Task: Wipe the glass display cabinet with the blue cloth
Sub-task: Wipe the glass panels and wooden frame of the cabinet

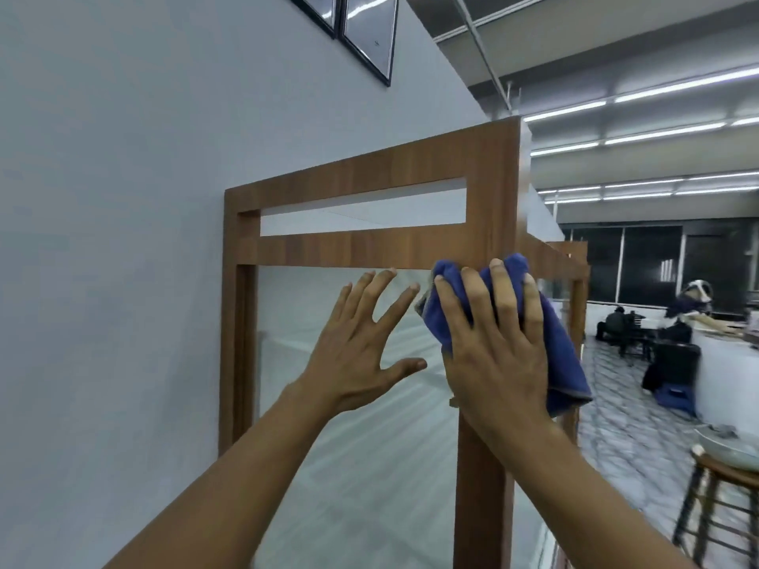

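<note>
**Head view.** Left of the left hand, the glass display cabinet (232, 322) stands against a pale wall (123, 240). Its wooden frame encloses a large glass pane (369, 486).

The left hand (361, 347) is spread wide with straight fingers and holds nothing. It lies on or just off the pane below the top rail; contact cannot be confirmed.

Just to its right, the right hand (497, 355) lies flat with its fingers nearly straight. It presses the bunched blue cloth (562, 363) against the upper end of the corner post (482, 486), where rail and post meet. The cloth's loose end hangs past the little-finger side.

**Judged step:** wiping the upper corner. To do it well:
- keep the palm flat so the cloth bears evenly;
- gather the hanging end under the hand;
- sweep from the corner leftward across the pane in overlapping passes;
- lift the bare left hand clear so it leaves no prints.

**Hidden or unclear:**
- the right thumb is under the cloth or palm;
- the cabinet's contents are lost in reflections;
- the cabinet's lower part is cut off;
- the far room, right of the cloth, is blurred.
</note>
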{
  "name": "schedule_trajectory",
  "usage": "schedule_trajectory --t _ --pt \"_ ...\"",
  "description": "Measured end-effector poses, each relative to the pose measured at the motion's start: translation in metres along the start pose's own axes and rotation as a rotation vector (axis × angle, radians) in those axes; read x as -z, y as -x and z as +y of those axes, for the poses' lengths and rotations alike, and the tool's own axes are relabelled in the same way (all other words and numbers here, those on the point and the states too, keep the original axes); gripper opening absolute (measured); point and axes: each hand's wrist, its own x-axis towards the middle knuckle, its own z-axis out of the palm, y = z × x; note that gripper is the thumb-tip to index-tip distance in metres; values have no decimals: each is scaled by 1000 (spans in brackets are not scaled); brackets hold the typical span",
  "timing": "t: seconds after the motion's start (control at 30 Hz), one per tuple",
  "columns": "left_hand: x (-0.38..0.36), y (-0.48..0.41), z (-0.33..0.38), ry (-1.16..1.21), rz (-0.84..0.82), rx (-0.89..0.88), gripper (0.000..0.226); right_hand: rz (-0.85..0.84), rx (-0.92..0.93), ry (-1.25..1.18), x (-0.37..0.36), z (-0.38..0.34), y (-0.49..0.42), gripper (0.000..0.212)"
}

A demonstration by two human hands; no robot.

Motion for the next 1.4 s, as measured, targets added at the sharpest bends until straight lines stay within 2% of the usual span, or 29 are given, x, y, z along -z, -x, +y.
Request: schedule_trajectory --t 0.2,0.33,0.43,0.63,0.83,0.9,1.0,1.07,1.13,1.2,1.3,1.33,1.4 --pt "-19 -7 -29 137 87 -173 81 -137 35 209 5 -19 -4 78" --pt "-31 -10 -48 191 115 -222 80 -240 19 269 7 -41 9 64" --pt "-40 -12 -62 210 124 -281 77 -326 -19 311 -1 -59 18 61" --pt "-57 -9 -106 251 265 -255 61 -268 -192 281 -21 -86 2 69" --pt "-82 0 -155 286 360 -214 58 -154 -277 265 -57 -105 -5 62" --pt "-89 -1 -165 296 375 -220 58 -169 -228 244 -76 -136 -17 63" --pt "-97 0 -179 349 438 -174 56 -277 -3 195 -103 -187 -33 59" --pt "-101 0 -188 362 445 -165 58 -307 39 183 -102 -179 -33 55" --pt "-104 1 -190 336 441 -168 61 -272 -53 239 -85 -145 -17 56" --pt "-107 1 -188 323 426 -173 61 -208 -267 327 -60 -107 5 59" --pt "-107 0 -186 314 431 -185 61 -116 -430 336 -63 -120 5 62" --pt "-108 1 -187 313 433 -189 61 -119 -400 313 -80 -142 -6 62" --pt "-110 2 -191 347 443 -190 62 -203 -201 233 -114 -193 -27 62"
